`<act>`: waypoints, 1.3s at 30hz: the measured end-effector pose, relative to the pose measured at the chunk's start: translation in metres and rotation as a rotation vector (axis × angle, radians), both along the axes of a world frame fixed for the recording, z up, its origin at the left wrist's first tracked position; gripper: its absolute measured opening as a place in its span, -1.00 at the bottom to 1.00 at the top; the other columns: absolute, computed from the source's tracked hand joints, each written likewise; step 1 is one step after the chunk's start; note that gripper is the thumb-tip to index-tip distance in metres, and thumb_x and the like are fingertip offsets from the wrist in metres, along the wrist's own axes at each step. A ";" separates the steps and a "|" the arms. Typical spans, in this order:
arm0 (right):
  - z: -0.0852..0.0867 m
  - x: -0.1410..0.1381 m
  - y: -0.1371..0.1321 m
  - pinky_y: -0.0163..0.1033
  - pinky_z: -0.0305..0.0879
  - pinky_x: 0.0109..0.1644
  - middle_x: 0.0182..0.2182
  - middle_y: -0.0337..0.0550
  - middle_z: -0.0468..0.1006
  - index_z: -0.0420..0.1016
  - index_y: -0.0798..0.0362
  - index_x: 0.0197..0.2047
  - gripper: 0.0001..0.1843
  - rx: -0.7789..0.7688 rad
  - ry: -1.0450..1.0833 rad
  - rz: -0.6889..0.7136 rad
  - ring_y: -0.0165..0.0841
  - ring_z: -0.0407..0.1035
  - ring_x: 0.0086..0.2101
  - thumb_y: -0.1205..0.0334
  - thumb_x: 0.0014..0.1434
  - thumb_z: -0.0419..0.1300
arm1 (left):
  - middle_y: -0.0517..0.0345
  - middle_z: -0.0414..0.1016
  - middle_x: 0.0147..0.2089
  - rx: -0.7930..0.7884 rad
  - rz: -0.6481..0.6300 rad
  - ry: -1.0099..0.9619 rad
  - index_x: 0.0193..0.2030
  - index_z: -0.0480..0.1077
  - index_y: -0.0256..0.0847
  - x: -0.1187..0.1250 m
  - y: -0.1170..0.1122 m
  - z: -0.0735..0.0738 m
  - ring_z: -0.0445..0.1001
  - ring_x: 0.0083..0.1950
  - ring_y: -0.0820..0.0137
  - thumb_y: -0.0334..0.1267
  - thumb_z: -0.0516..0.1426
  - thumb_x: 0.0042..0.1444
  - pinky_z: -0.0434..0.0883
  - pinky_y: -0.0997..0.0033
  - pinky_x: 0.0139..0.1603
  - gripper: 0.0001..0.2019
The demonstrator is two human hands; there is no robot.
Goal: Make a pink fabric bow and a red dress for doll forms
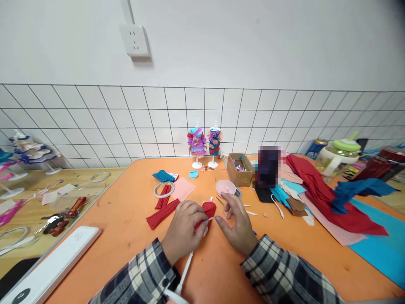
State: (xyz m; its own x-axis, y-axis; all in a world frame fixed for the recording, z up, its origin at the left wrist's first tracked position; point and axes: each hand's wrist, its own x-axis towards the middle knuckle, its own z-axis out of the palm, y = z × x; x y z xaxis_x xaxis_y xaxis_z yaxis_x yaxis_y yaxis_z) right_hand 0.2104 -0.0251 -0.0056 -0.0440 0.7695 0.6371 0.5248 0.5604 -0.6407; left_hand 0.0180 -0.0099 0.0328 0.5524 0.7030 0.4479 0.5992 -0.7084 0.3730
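Note:
My left hand (pixel 184 228) is closed around a small doll form wrapped in red fabric (pixel 209 210), whose white stand pole (pixel 186 267) runs toward me on the orange table (pixel 126 219). My right hand (pixel 237 219) rests beside it on the table, fingers loosely spread and holding nothing, its thumb near the red fabric. Tweezers (pixel 221 202) lie just beyond my right hand, next to a pink dish (pixel 225 186). Red pleated strips (pixel 162 213) lie to the left of my left hand.
Two dressed mini mannequins (pixel 205 143) stand at the tiled wall. A cardboard box (pixel 239 169), a tape ring (pixel 163 189), pink paper, and red, blue and pink cloth (pixel 322 190) fill the right side. A white bar (pixel 53 264) lies at left, beside a neighbouring wooden desk.

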 end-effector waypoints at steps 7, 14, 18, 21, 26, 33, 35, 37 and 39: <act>0.000 0.000 0.003 -0.05 0.31 -0.06 -0.23 -0.14 0.54 0.54 -0.05 -0.27 -0.91 0.080 -0.179 0.059 -0.24 0.37 -0.16 0.33 0.17 0.23 | 0.13 0.48 -0.28 0.010 -0.004 0.021 -0.34 0.46 -0.18 0.001 -0.003 0.003 0.34 -0.16 0.27 -0.41 0.09 0.13 0.22 0.15 -0.03 -0.86; 0.004 -0.003 0.000 -0.09 0.30 -0.08 -0.20 -0.12 0.53 0.50 0.00 -0.29 -0.95 0.089 -0.208 0.079 -0.25 0.36 -0.16 0.33 0.19 0.22 | 0.11 0.50 -0.26 -0.061 -0.038 -0.007 -0.37 0.48 -0.17 0.000 -0.001 -0.001 0.34 -0.14 0.24 -0.43 0.09 0.10 0.21 0.15 -0.05 -0.85; 0.008 -0.001 -0.001 -0.08 0.26 -0.06 -0.26 -0.14 0.57 0.47 0.04 -0.26 -0.91 0.306 -0.318 0.067 -0.28 0.34 -0.22 0.38 0.24 0.15 | 0.13 0.52 -0.30 -0.232 -0.036 -0.148 -0.48 0.46 -0.18 0.007 -0.002 -0.001 0.37 -0.16 0.27 -0.43 0.11 0.09 0.26 0.22 -0.08 -0.83; 0.009 -0.003 -0.006 -0.09 0.25 -0.04 -0.29 -0.16 0.59 0.47 0.03 -0.24 -0.88 0.513 -0.378 0.037 -0.31 0.34 -0.26 0.41 0.25 0.13 | 0.11 0.52 -0.33 -0.327 -0.047 -0.245 -0.56 0.43 -0.19 0.009 0.000 -0.003 0.41 -0.17 0.27 -0.38 0.12 0.10 0.30 0.26 -0.10 -0.78; 0.013 -0.006 -0.012 -0.15 0.30 -0.07 -0.30 -0.17 0.61 0.52 0.00 -0.24 -0.77 0.595 -0.353 0.136 -0.36 0.40 -0.28 0.45 0.25 0.07 | 0.06 0.52 -0.34 -0.281 0.169 -0.477 -0.45 0.48 -0.21 -0.009 0.017 -0.002 0.46 -0.23 0.27 -0.29 0.13 0.10 0.36 0.26 -0.13 -0.85; 0.017 0.083 0.064 -0.15 0.34 -0.09 -0.25 -0.06 0.64 0.62 0.03 -0.28 -0.79 -0.403 0.086 -0.212 -0.20 0.47 -0.20 0.18 0.12 0.18 | 0.05 0.56 -0.26 -0.199 0.205 -0.660 -0.34 0.56 -0.20 -0.022 0.020 0.005 0.51 -0.17 0.31 -0.20 0.17 0.15 0.42 0.36 -0.10 -0.83; 0.011 0.110 0.084 -0.16 0.34 -0.09 -0.26 -0.03 0.65 0.63 0.05 -0.31 -0.79 -0.615 0.085 -0.157 -0.17 0.47 -0.17 0.18 0.04 0.20 | 0.06 0.59 -0.27 -0.236 0.191 -0.652 -0.32 0.57 -0.20 -0.018 0.017 0.002 0.53 -0.20 0.31 -0.20 0.17 0.15 0.44 0.37 -0.12 -0.84; 0.002 0.127 0.094 -0.19 0.35 -0.19 -0.36 -0.05 0.65 0.62 0.08 -0.26 -0.74 -0.701 0.082 -0.112 -0.20 0.49 -0.27 0.20 -0.04 0.24 | 0.05 0.61 -0.25 -0.266 0.197 -0.644 -0.31 0.57 -0.19 -0.016 0.015 -0.001 0.55 -0.19 0.31 -0.22 0.18 0.15 0.46 0.36 -0.12 -0.84; -0.006 0.132 0.096 -0.24 0.33 -0.31 -0.43 -0.10 0.64 0.56 0.11 -0.12 -0.60 -0.752 0.087 -0.057 -0.26 0.48 -0.38 0.19 -0.07 0.26 | 0.03 0.62 -0.22 -0.280 0.208 -0.634 -0.28 0.58 -0.19 -0.016 0.015 -0.003 0.55 -0.17 0.30 -0.22 0.18 0.15 0.46 0.35 -0.10 -0.85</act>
